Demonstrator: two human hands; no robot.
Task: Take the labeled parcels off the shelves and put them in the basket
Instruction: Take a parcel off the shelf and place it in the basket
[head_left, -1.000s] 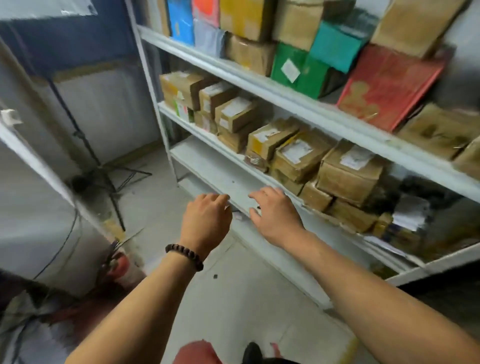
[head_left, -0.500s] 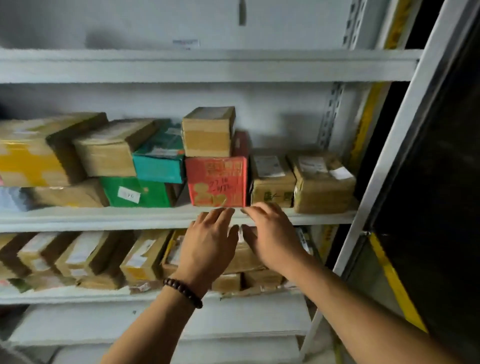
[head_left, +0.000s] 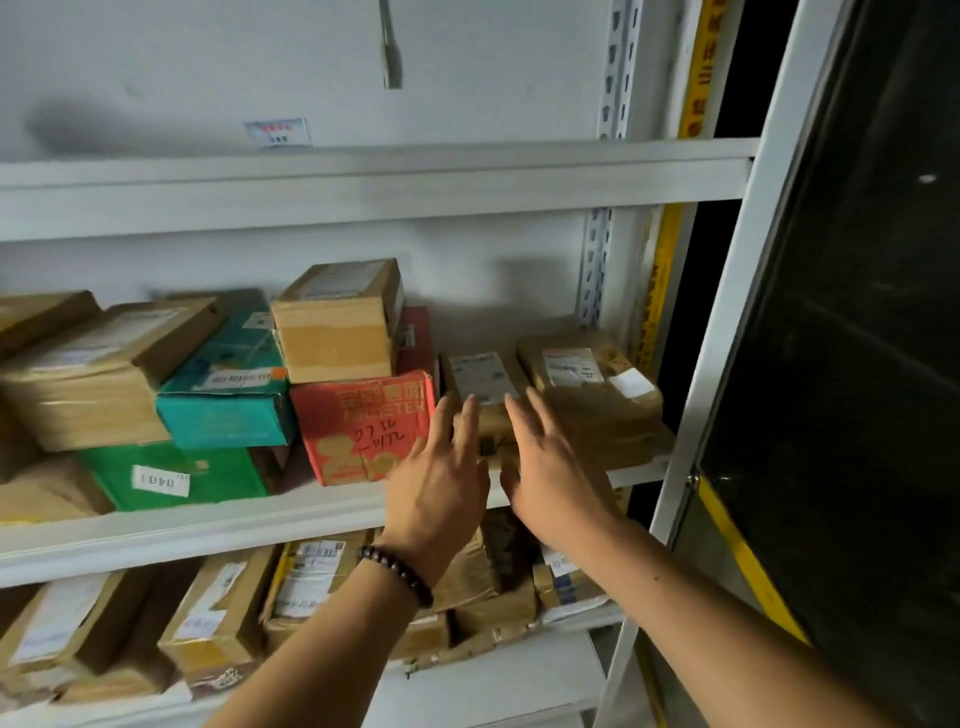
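Note:
Both my hands reach up to the middle shelf (head_left: 260, 525) of a white rack. My left hand (head_left: 441, 473), with a bead bracelet at the wrist, and my right hand (head_left: 550, 467) are open with fingers spread, holding nothing. Their fingertips lie in front of a small brown labeled parcel (head_left: 483, 384). Right of it sits a taped brown parcel (head_left: 597, 400) with white labels. To the left stands a red box (head_left: 363, 426) with handwriting, and a brown box (head_left: 337, 322) rests on top of it. No basket is in view.
Teal (head_left: 228, 395) and green (head_left: 176, 478) boxes and more brown parcels fill the shelf's left part. Several labeled parcels (head_left: 306, 582) lean on the shelf below. An upper shelf (head_left: 363, 182) holds only a small tag. A white upright (head_left: 727, 332) and a dark panel stand at the right.
The view swung from the low shelves and floor up to the rack's right end. Both hands rose from the shelf edge toward the small brown parcel, still holding nothing.

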